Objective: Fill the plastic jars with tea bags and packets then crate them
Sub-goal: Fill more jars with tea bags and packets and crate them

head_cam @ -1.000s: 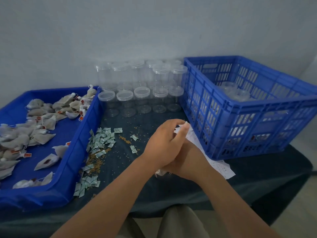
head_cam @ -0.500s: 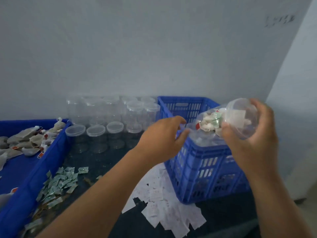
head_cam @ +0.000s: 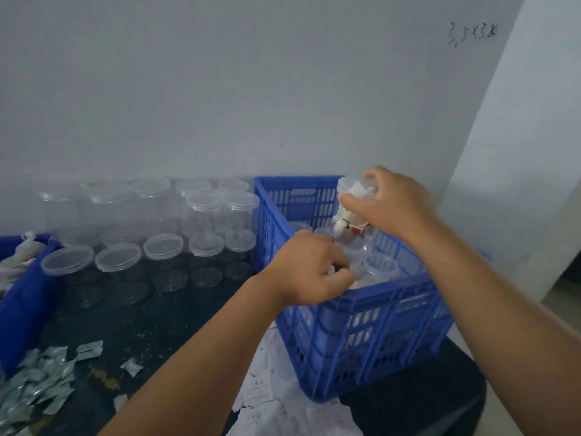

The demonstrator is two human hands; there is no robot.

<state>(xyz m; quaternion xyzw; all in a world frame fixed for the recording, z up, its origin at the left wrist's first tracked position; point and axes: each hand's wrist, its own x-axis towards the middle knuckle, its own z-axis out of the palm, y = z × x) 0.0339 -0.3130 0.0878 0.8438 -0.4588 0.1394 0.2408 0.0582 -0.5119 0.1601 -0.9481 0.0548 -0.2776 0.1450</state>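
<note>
Crating: our right hand [head_cam: 391,201] has its fingers wrapped round the filled jar [head_cam: 345,219], crate [head_cam: 361,325] beneath them. Left hand [head_cam: 306,269] curled just below, grasp unclear. Next, lower it upright.

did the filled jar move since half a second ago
Yes: the filled jar, held by the right hand, has come down from above the blue crate toward its opening.

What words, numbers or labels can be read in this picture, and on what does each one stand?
"3,5x3,8": handwriting on the wall; last digit unsure.
Paper slips: print too small to read.
Packets: blurred, nothing readable.
Red tag in the jar: blurred, nothing readable.
</note>
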